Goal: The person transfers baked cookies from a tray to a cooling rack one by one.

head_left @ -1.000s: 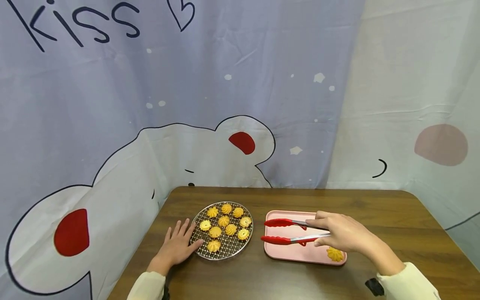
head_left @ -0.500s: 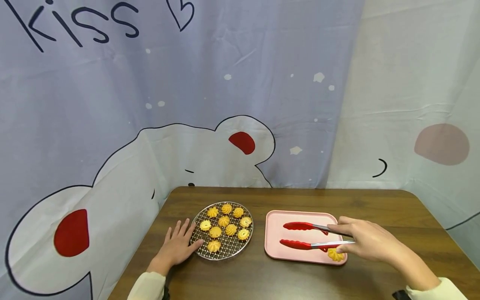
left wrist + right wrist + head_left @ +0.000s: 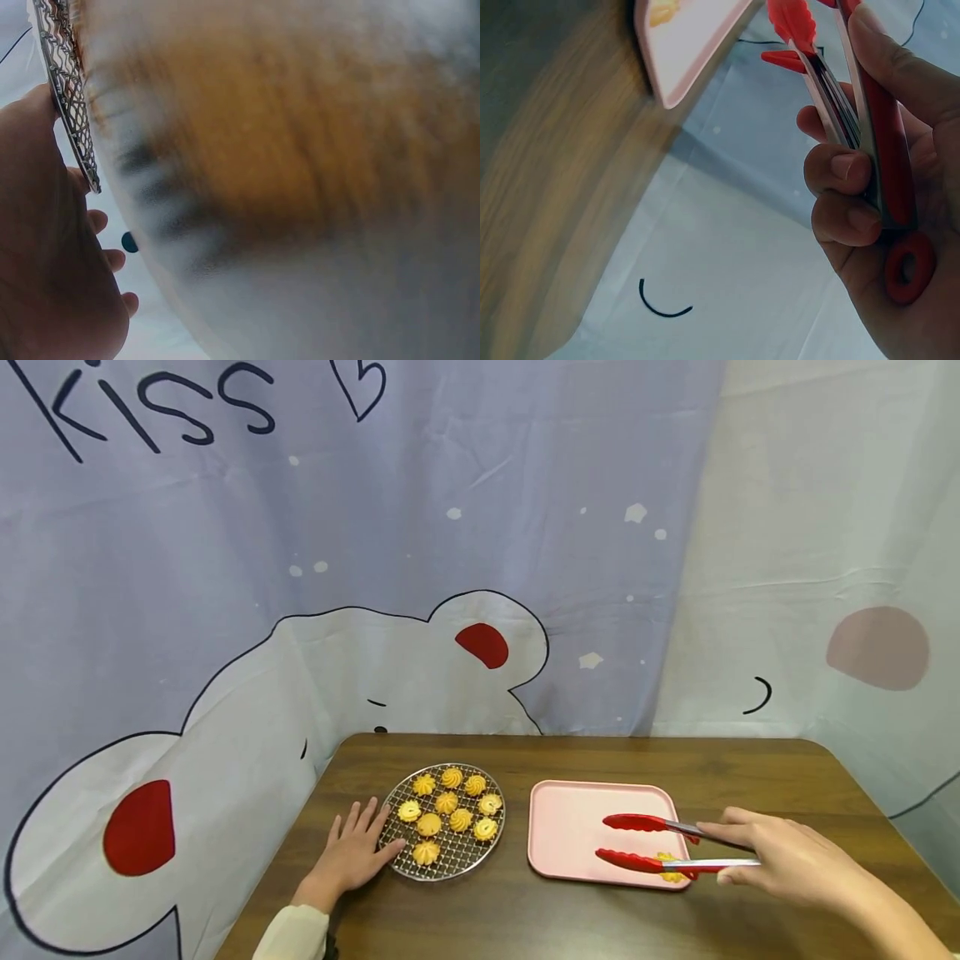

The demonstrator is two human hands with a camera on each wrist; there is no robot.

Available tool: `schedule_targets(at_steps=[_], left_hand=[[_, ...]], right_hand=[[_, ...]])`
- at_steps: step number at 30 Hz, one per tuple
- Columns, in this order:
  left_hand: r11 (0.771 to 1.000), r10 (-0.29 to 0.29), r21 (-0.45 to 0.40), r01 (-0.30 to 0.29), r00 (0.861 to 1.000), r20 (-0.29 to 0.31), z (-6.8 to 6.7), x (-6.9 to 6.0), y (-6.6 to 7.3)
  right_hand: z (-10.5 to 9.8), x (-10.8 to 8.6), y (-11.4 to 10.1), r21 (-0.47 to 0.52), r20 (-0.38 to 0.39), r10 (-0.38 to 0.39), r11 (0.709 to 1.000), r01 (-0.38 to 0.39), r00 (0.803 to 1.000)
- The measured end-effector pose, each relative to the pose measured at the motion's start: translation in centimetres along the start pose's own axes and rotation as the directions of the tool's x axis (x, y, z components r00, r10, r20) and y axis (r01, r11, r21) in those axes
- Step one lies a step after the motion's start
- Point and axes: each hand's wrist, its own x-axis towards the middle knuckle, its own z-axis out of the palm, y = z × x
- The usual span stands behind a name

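My right hand point(image 3: 783, 852) grips a pair of red-tipped metal tongs point(image 3: 708, 864), which hover over the right part of a pink tray point(image 3: 566, 831). The tongs' arms stand apart with nothing between their tips. In the right wrist view, fingers and thumb wrap the tongs' handles point(image 3: 885, 150). One yellow cookie point(image 3: 671, 868) lies in the tray's near right corner, partly hidden by the tongs. My left hand point(image 3: 348, 860) rests with spread fingers at the left edge of a round wire rack point(image 3: 468, 856), its thumb on the rim. Several piped cookies point(image 3: 447, 802) lie on the rack.
The brown wooden table point(image 3: 480, 918) carries the rack on the left and the tray on the right, with a strip of wood between them. A printed curtain point(image 3: 480, 527) hangs behind the table. Most of the left wrist view is blurred.
My right hand has drawn the tongs to the right and toward me, from the tray's left side to its right side. The left hand, rack and cookies have stayed put.
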Motion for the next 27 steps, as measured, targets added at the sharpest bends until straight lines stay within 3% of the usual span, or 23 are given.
schedule_targets(at_steps=[7,15,19,27], left_hand=[[1.000,0.004,0.014,-0.004,1.000,-0.006,0.1,-0.3,0.0],[1.000,0.011,0.007,-0.011,1.000,-0.011,0.0,-0.4,0.1],[1.000,0.006,0.009,-0.006,1.000,-0.005,0.1,-0.4,0.1],[1.000,0.020,0.022,-0.020,1.000,-0.016,0.0,-0.1,0.0]], right_hand=[[0.3,-1.8,1.1,-0.007,0.005,-0.004,1.000,0.004,1.000],[-0.1,-3.9,2.3,-0.006,0.078,0.086,0.996,-0.085,0.993],[-0.3,-4.6,3.0,-0.014,0.144,0.136,0.991,-0.136,0.980],[-0.6,-5.3,4.1,-0.049,0.169,0.176,0.984,-0.170,0.970]])
